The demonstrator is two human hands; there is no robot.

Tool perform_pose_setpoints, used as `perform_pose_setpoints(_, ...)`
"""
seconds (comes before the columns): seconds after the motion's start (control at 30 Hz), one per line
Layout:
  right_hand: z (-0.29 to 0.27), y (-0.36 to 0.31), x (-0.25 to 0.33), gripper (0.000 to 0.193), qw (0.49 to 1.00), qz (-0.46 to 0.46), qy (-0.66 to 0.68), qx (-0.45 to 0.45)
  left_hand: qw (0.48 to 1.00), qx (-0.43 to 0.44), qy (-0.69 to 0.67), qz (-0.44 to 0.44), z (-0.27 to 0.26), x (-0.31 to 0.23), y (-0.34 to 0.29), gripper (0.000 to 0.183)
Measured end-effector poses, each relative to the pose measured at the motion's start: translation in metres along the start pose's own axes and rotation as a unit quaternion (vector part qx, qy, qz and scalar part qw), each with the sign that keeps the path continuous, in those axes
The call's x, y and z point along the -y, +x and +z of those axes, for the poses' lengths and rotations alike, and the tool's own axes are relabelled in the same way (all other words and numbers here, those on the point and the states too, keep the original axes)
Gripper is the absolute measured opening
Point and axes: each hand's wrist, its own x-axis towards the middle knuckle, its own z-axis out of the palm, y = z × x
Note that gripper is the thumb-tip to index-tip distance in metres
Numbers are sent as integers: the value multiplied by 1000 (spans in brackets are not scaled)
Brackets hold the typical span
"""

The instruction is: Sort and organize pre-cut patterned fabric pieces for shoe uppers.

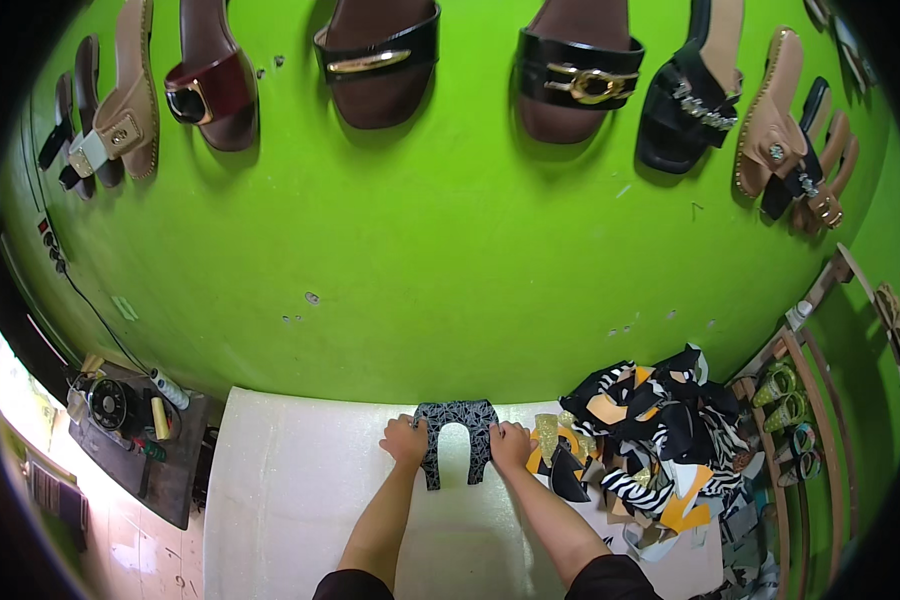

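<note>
Material in black with fine pale lines, shaped like an arch, spans the gap between two bare hands at the far middle of a white table, its open end facing the near side. At the arch's left side, the left hand is nearly closed, fingers curled over the edge; the right hand mirrors it on the right, likewise gripping the border. Whether the thumbs press from beneath, or the arch is raised off the tabletop, cannot be told from this angle.

Good handling here would likely mean an even pull from both sides: enough to smooth the bend, not so much that the two legs splay. Matching grips, level with each other, should hold the curve true, and light fingertips would probably spare the surface from creases. The narrow legs look the likeliest part to twist, so they deserve a watchful eye.

To the right, a heap of scraps in black, orange and zebra stripes spreads close to the right forearm; elbows tucked in would seem wise, lest a sleeve drag loose pieces across. Sandals line the green wall beyond.
</note>
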Motion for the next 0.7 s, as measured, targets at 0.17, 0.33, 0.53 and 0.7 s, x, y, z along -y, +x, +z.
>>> perform_pose_setpoints(0.17,19,3,0,28,999,-5,-44,-20,959,-99,78,255,2,-2,-3,26)
perform_pose_setpoints(0.33,19,1,15,23,992,-24,-93,-80,877,17,134,461,11,5,-6,39)
perform_pose_setpoints(0.53,18,-11,29,42,955,-279,-103,4,895,89,166,405,19,5,-2,47)
perform_pose_setpoints(0.7,16,-8,25,50,971,-210,-105,52,906,105,175,371,22,-1,-3,45)
